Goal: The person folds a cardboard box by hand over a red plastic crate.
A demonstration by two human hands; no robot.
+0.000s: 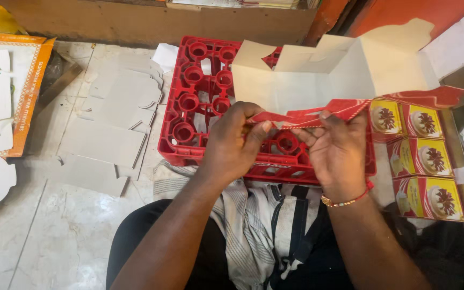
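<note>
Carton-folding in hand: left hand (236, 140) and right hand (337, 150) both pinch the red flap of an unfolded carton (318, 80) above a red crate (200, 102); flat blanks (108, 129) lie on the floor; next move likely needs tucking that flap.

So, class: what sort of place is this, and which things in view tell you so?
Probably a small packing workshop with work done on the floor: both hands fold a printed carton flap over a red plastic crate, with flat carton blanks stacked on the marble floor.
</note>
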